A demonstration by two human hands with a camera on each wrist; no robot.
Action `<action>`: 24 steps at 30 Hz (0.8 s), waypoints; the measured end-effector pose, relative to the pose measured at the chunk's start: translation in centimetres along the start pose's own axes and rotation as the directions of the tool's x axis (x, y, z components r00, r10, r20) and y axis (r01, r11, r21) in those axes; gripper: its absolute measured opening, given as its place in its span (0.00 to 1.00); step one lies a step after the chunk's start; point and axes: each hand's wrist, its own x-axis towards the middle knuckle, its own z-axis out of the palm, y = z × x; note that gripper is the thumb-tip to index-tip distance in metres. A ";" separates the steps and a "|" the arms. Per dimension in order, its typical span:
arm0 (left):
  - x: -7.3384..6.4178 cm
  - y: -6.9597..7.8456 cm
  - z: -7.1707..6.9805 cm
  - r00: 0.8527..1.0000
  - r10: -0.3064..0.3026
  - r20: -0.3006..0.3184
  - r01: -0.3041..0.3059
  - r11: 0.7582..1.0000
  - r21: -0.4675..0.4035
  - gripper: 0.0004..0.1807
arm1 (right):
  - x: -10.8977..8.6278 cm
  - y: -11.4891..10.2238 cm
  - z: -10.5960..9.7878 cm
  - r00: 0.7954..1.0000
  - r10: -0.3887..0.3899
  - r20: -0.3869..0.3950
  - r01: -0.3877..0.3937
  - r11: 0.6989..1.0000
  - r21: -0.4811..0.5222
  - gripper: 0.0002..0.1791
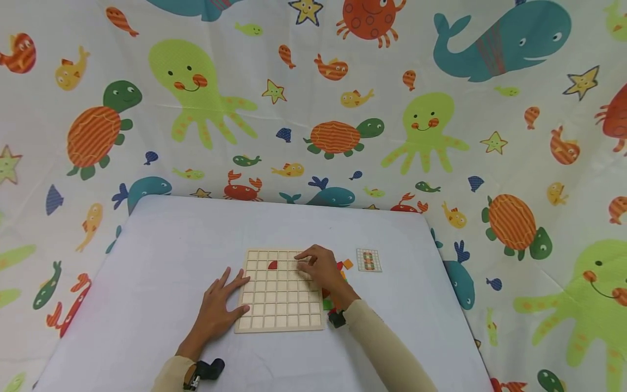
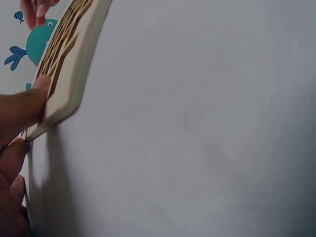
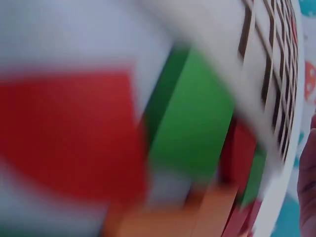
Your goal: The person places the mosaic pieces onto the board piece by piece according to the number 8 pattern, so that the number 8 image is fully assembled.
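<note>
Evidently the left hand [image 1: 219, 307] is there to steady: fingers and thumb spread wide against the left edge of the pale wooden, square-gridded board [image 1: 278, 309], likely so it won't slide on the white table [image 1: 196, 234]. One red quarter-circle piece [image 1: 272, 265] sits in a cell toward the board's far side. Over the far right cells hangs the right hand [image 1: 320, 267], forefinger and thumb curved, slightly apart, no piece showing between them. Loose red, green and orange pieces [image 1: 327, 304] lie along the board's right edge, partly hidden from me, probably for easy reach. Farthest right, a small white card with a coloured grid pattern [image 1: 368, 260] lies face up, seemingly for reading at a glance.
</note>
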 end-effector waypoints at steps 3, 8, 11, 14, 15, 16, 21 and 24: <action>-0.1 0.1 -0.1 1.000 0.006 -0.001 -0.006 1.000 -0.002 0.40 | -0.7 1.3 -1.8 0.998 0.055 -0.009 -0.054 0.996 0.067 0.11; -0.1 0.2 -0.1 1.000 0.000 0.003 0.000 1.000 0.003 0.40 | -1.6 3.5 -4.4 0.987 0.156 -0.045 -0.152 0.986 0.068 0.13; -0.1 0.0 0.0 1.000 -0.002 0.001 0.002 1.000 0.004 0.40 | -2.1 4.6 -5.8 0.978 0.195 -0.072 -0.190 0.979 0.069 0.13; 0.0 -0.1 0.1 1.000 -0.008 0.003 0.008 1.000 0.004 0.40 | -2.7 5.5 -7.0 0.967 0.240 -0.084 -0.235 0.970 0.068 0.14; 0.0 -0.1 0.1 1.000 -0.010 0.004 0.010 1.000 0.004 0.40 | -2.9 5.8 -7.4 0.962 0.257 -0.089 -0.252 0.966 0.061 0.14; -0.1 0.0 0.0 1.000 -0.013 0.005 0.013 1.000 0.004 0.40 | -3.1 6.1 -7.7 0.959 0.266 -0.092 -0.262 0.963 0.056 0.14; -0.1 0.2 -0.1 1.000 -0.015 -0.003 0.015 1.000 0.006 0.39 | -3.8 7.3 -8.8 0.957 0.266 -0.119 -0.268 0.964 0.000 0.15; -0.2 0.3 -0.1 1.000 0.002 -0.018 -0.002 1.000 0.008 0.39 | -4.0 7.9 -9.0 0.953 0.272 -0.134 -0.280 0.959 -0.045 0.15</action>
